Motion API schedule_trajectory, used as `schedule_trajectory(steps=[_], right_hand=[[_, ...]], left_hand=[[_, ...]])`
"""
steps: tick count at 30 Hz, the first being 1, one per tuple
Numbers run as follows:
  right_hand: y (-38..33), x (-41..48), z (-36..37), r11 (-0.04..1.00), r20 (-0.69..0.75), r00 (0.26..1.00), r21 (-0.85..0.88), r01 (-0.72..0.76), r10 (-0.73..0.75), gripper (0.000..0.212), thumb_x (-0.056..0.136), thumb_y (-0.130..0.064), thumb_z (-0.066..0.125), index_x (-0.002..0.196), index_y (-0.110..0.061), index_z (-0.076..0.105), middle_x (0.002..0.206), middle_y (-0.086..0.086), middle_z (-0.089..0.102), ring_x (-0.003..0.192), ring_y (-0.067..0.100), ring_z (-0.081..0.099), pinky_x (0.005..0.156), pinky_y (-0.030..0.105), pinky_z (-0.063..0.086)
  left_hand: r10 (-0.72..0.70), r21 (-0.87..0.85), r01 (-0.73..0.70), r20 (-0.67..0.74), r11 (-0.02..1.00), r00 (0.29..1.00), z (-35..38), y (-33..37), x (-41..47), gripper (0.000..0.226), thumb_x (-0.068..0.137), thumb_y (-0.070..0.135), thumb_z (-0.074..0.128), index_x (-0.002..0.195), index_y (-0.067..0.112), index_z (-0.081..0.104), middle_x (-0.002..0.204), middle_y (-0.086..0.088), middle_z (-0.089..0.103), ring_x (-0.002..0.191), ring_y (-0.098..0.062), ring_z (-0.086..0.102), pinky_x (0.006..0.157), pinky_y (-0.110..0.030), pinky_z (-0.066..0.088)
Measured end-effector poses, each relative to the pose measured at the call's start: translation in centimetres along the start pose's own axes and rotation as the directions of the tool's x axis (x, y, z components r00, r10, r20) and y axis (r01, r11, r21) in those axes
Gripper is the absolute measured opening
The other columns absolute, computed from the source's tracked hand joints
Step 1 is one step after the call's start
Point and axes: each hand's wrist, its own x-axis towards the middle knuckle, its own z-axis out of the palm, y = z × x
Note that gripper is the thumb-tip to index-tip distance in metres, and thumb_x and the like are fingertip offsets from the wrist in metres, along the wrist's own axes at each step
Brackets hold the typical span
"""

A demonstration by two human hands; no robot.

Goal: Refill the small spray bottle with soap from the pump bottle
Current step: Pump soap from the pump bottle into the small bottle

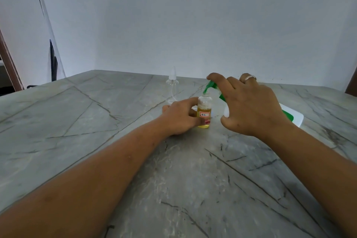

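The small spray bottle point(205, 106), a round clear plastic one with yellow liquid at the bottom and a white label, stands upright on the grey veined stone table point(135, 160). The left hand point(179, 118) grips its side. The right hand point(251, 106) is curled round the tilted white and green pump bottle point(293, 117), its forefinger on the green pump head point(211, 85), whose spout is at the open neck. A clear spray top point(172, 83) stands behind.

grey veined stone tabletop point(135, 160). small bottle point(204, 112), yellow liquid inside, stands upright near centre. clear spray top point(172, 83) upright at its 11 o'clock. white-green pump bottle point(296, 119) at 3 o'clock, tilted; base contact unclear.
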Motion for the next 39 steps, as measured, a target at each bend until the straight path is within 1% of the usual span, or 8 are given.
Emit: schedule_trajectory(steps=[3, 8, 19, 23, 26, 30, 34, 39], right_hand=[[-0.03, -0.04, -0.11, 1.0, -0.004, 1.0, 0.0, -0.003, 0.003, 0.086, 0.068, -0.043, 0.065, 0.136, -0.031, 0.013, 0.108, 0.0, 0.059, 0.099, 0.027, 0.053, 0.057, 0.029, 0.042], [-0.11, -0.03, -0.09, 1.0, -0.004, 1.0, 0.006, -0.008, 0.008, 0.086, 0.068, -0.043, 0.065, 0.134, -0.031, 0.012, 0.106, 0.0, 0.059, 0.099, 0.026, 0.052, 0.058, 0.03, 0.044], [-0.11, -0.05, -0.25, 1.0, 0.007, 1.0, -0.01, -0.008, 0.008, 0.085, 0.068, -0.043, 0.065, 0.137, -0.03, 0.017, 0.109, 0.001, 0.059, 0.099, 0.027, 0.052, 0.058, 0.028, 0.035], [-0.1, -0.09, -0.31, 1.0, 0.008, 1.0, -0.005, -0.006, 0.006, 0.085, 0.069, -0.044, 0.065, 0.137, -0.03, 0.017, 0.11, 0.0, 0.058, 0.101, 0.026, 0.052, 0.059, 0.029, 0.04], [-0.01, -0.16, -0.37, 1.0, 0.012, 1.0, 0.005, -0.011, 0.011, 0.084, 0.069, -0.043, 0.065, 0.136, -0.031, 0.016, 0.108, 0.0, 0.059, 0.101, 0.026, 0.052, 0.058, 0.028, 0.039], [0.17, -0.15, -0.41, 1.0, 0.015, 1.0, 0.024, -0.019, 0.019, 0.083, 0.069, -0.043, 0.065, 0.134, -0.031, 0.016, 0.111, 0.0, 0.059, 0.103, 0.026, 0.052, 0.063, 0.031, 0.047], [0.25, -0.05, -0.35, 0.998, 0.007, 0.999, 0.055, -0.032, 0.031, 0.076, 0.069, -0.042, 0.064, 0.128, -0.032, 0.016, 0.109, -0.002, 0.058, 0.103, 0.026, 0.05, 0.06, 0.03, 0.043], [0.08, 0.08, -0.29, 0.997, 0.019, 0.999, 0.066, -0.029, 0.028, 0.077, 0.071, -0.043, 0.064, 0.131, -0.032, 0.017, 0.114, -0.002, 0.057, 0.106, 0.026, 0.05, 0.063, 0.031, 0.046]], left_hand=[[-0.011, -0.007, 0.011, -0.003, 1.0, 1.0, 0.0, -0.01, -0.01, 0.061, 0.085, 0.05, 0.058, 0.139, 0.035, 0.035, 0.13, 0.001, 0.059, 0.121, -0.022, 0.051, 0.109, -0.05, 0.029], [-0.016, -0.016, 0.016, 0.0, 1.0, 1.0, -0.04, -0.02, -0.02, 0.062, 0.085, 0.05, 0.058, 0.14, 0.036, 0.035, 0.13, 0.001, 0.059, 0.122, -0.022, 0.051, 0.109, -0.05, 0.029], [-0.007, -0.018, 0.008, 0.033, 1.0, 0.999, -0.08, -0.18, 0.22, 0.062, 0.085, 0.05, 0.057, 0.141, 0.035, 0.034, 0.132, 0.001, 0.058, 0.122, -0.023, 0.051, 0.109, -0.052, 0.029], [-0.003, -0.004, 0.004, 0.029, 1.0, 1.0, -0.08, -0.11, 0.15, 0.06, 0.086, 0.05, 0.057, 0.14, 0.035, 0.034, 0.132, 0.001, 0.058, 0.124, -0.023, 0.05, 0.11, -0.052, 0.027], [0.001, 0.011, -0.002, 0.027, 1.0, 1.0, -0.1, -0.08, 0.12, 0.059, 0.086, 0.05, 0.056, 0.14, 0.035, 0.035, 0.131, 0.001, 0.058, 0.123, -0.023, 0.05, 0.109, -0.051, 0.028], [0.01, 0.011, -0.01, 0.027, 1.0, 1.0, -0.15, -0.06, 0.09, 0.057, 0.087, 0.049, 0.056, 0.139, 0.036, 0.036, 0.129, 0.001, 0.059, 0.121, -0.022, 0.051, 0.109, -0.05, 0.029], [0.013, 0.0, -0.013, 0.039, 1.0, 0.999, 0.01, -0.04, 0.22, 0.058, 0.087, 0.048, 0.057, 0.139, 0.035, 0.035, 0.132, 0.001, 0.058, 0.123, -0.022, 0.05, 0.108, -0.05, 0.03], [-0.002, -0.018, 0.003, 0.04, 1.0, 0.999, -0.08, 0.03, 0.13, 0.058, 0.087, 0.047, 0.057, 0.14, 0.035, 0.035, 0.132, 0.001, 0.058, 0.123, -0.022, 0.05, 0.109, -0.05, 0.028]])
